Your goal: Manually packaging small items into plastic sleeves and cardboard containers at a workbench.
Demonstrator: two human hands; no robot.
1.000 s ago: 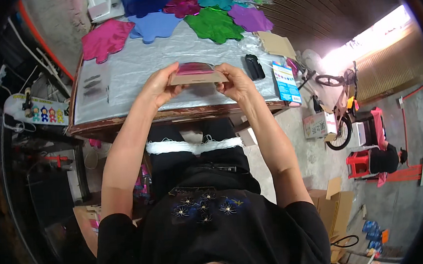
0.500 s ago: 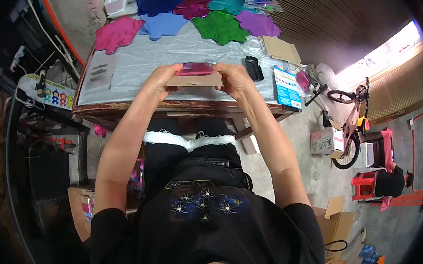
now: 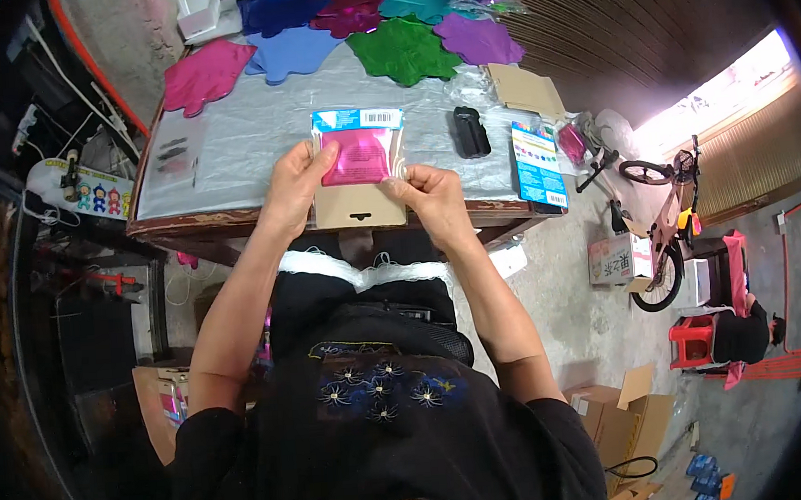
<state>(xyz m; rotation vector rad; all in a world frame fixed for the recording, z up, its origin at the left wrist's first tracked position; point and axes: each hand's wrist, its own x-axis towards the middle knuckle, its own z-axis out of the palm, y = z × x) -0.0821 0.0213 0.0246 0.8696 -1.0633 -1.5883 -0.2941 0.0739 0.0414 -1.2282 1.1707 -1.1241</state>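
1. Tipped up from its near edge-on pose of half a second ago, the flat packet (image 3: 358, 171) now faces the camera, and the right hand (image 3: 438, 201) sits lower along its side.
2. Both grips are narrow pinches on the packet's side edges. The left hand (image 3: 294, 185) lays its thumb over the left margin, its tip reaching the pink panel (image 3: 356, 151); its fingers behind the packet are hidden.
3. The right thumb and bent forefinger close on the right edge, near the panel's lower corner; the other fingers curl in.
4. Good handling here, I judge, means light pressure at the margins: the clear film looks easy to crease and the brown card (image 3: 334, 208) easy to bend. Holding both sides level should keep the packet flat, and shifting the left thumb outward would spare the panel.
5. The packet is held over the table's near edge, its blue strip (image 3: 336, 121) away from the person and the slotted card end nearest.
6. Right of it on the silver cover (image 3: 253, 139) lie a black moulded holder (image 3: 471, 133) and a blue-and-white package (image 3: 539, 166).
7. Farther back, shiny coloured pieces spread in two rows, among them a green one (image 3: 403, 52) and a purple one (image 3: 479, 40).
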